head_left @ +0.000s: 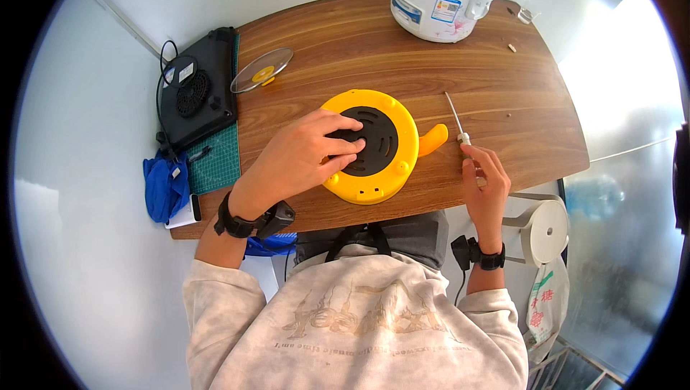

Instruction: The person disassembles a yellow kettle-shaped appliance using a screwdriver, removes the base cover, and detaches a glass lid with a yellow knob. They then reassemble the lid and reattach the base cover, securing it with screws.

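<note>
On the wooden table (345, 38), your left hand (302, 156) lies spread, gripping nothing, on the upturned yellow appliance (402, 128) — your right hand (487, 185) pinches a screwdriver (456, 117), its base still closed.

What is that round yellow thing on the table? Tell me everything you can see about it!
The yellow appliance is round and looks like plastic, with a black vented disc in its middle and a stubby yellow handle sticking out to the right. It seems to lie upside down, flat on the wooden table, near the front edge. The left hand rests on it, fingers spread over the black disc. The right hand holds a screwdriver just beside it.
</note>
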A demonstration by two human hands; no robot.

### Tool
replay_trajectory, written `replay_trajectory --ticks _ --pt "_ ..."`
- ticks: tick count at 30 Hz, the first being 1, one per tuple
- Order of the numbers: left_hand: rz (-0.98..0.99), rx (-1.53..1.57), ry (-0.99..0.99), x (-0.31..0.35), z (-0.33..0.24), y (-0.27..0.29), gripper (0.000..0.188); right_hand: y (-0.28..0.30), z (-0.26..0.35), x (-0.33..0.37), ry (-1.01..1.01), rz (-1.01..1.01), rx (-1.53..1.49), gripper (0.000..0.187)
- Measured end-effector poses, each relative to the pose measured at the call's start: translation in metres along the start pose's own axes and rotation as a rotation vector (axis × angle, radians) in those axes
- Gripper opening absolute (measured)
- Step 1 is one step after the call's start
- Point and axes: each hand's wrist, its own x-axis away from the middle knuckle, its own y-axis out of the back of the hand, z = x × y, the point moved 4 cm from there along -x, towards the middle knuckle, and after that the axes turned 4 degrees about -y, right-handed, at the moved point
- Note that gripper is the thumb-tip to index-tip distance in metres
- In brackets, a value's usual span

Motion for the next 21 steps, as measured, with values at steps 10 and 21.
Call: replay_trajectory --ticks 10,21 --pt "-0.047 0.130 0.169 0.005 0.010 -0.001 0.034 0.013 -0.027 -0.004 -0.070 0.029 0.384 0.024" --pt "-0.058 0.061 -0.014 0.008 0.015 -0.006 0.025 0.005 -0.034 0.002 -0.190 0.167 0.558 0.029"
